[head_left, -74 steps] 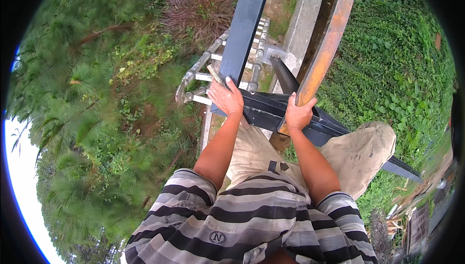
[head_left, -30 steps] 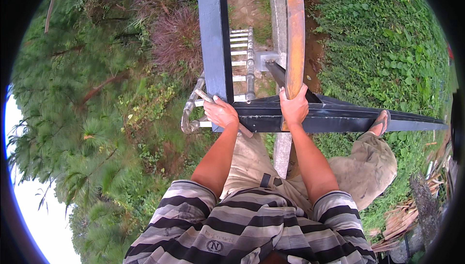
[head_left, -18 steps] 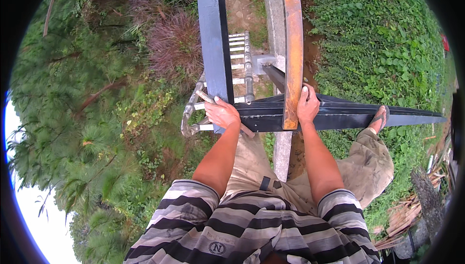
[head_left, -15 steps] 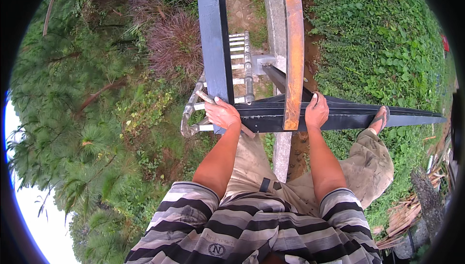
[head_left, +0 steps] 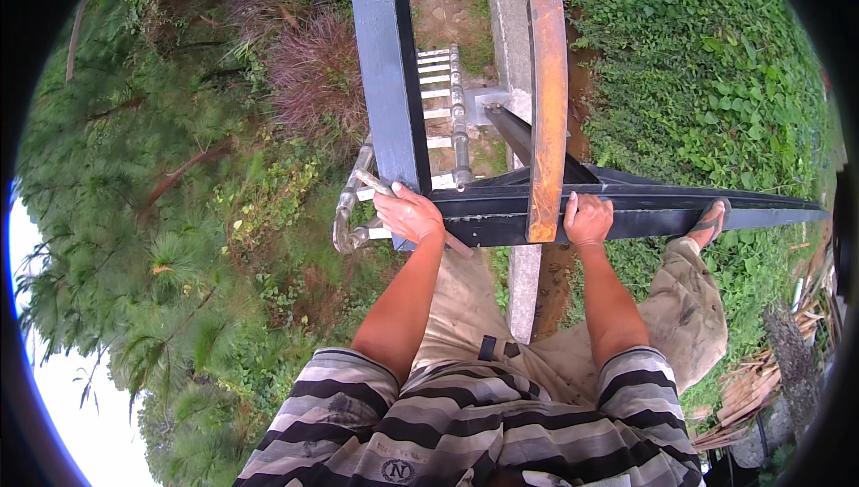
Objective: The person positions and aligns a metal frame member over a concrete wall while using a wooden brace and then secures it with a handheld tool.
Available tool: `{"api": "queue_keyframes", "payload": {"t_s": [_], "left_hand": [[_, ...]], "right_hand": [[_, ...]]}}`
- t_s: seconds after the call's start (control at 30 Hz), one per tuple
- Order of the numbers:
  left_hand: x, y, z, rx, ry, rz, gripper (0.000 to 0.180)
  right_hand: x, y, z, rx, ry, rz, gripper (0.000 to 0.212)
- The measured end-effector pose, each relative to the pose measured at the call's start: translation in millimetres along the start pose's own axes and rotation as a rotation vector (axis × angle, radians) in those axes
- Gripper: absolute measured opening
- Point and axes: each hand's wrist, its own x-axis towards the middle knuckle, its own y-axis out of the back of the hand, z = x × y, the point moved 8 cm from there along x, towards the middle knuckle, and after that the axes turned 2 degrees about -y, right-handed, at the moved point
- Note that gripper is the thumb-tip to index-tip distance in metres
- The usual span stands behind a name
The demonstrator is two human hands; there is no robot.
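Since half a second ago our right hand (head_left: pixel 588 219) has slid a little further right along the dark steel cross beam (head_left: pixel 680 208), clear of the rusty orange upright bar (head_left: pixel 546 102), while our left hand (head_left: pixel 409 214) has kept its place. We perch high above green ground cover (head_left: pixel 716 67), and the beam's long axis runs left to right in front of us, ending in a taper far to our right beside our sandalled foot (head_left: pixel 710 223). Our right hand wraps the beam's near edge, fingers curled over the top. Our left hand lies closed over the beam's left end, at the foot of the dark blue-grey vertical post (head_left: pixel 386 67), touching a thin metal rod (head_left: pixel 376 185) of the aluminium ladder (head_left: pixel 443 102) beneath.
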Motion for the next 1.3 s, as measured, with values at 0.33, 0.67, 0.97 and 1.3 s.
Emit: {"api": "queue_keyframes", "payload": {"t_s": [0.33, 0.67, 0.97, 1.3], "left_hand": [[0.3, 1.2, 3.0, 0.004, 0.034, -0.027, 0.051], [-0.1, 0.4, 4.2, -0.017, 0.041, -0.043, 0.047], [-1.5, 2.3, 4.4, 0.031, 0.037, -0.04, 0.046], [0.5, 1.0, 1.8, -0.019, 0.031, -0.069, 0.053]], "right_hand": [[6.5, 4.8, 0.0, 0.018, -0.022, -0.023, 0.031], [7.9, 6.8, 0.3, 0.041, -0.013, -0.007, 0.027], [6.9, 5.0, 3.2, 0.046, 0.003, -0.021, 0.029], [6.2, -1.4, -0.4, 0.0, 0.032, -0.065, 0.025]]}}
